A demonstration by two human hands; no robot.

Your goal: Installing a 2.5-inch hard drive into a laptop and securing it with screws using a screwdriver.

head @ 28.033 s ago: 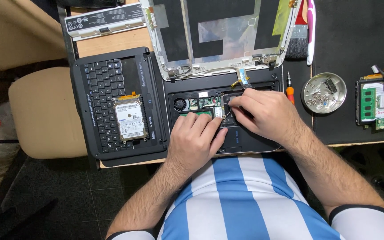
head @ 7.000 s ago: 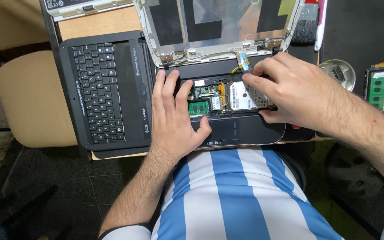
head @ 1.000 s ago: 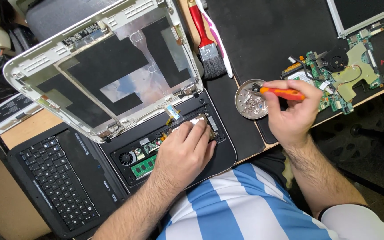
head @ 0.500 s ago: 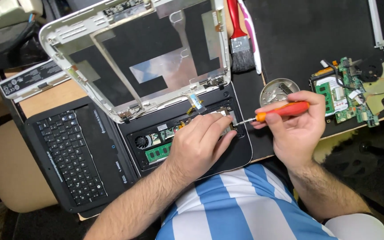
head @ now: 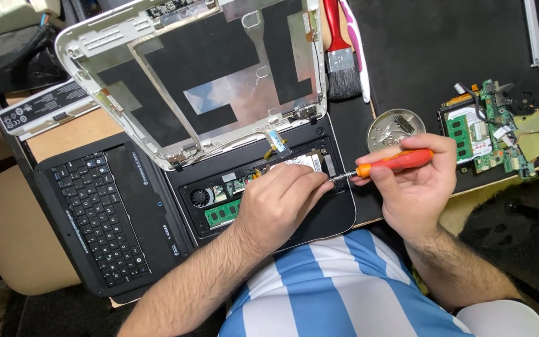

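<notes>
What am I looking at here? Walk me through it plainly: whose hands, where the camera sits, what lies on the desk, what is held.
The one view comes from a camera on the person's head, looking down at their own two bare hands. The right hand holds an orange-handled screwdriver, tip pointing toward the left hand. The left hand rests on the opened laptop base, beside a green memory board. The stripped laptop lid stands open behind. Nearby lie a detached keyboard panel, a round metal dish of small parts, a red-handled brush and a bare circuit board.
</notes>
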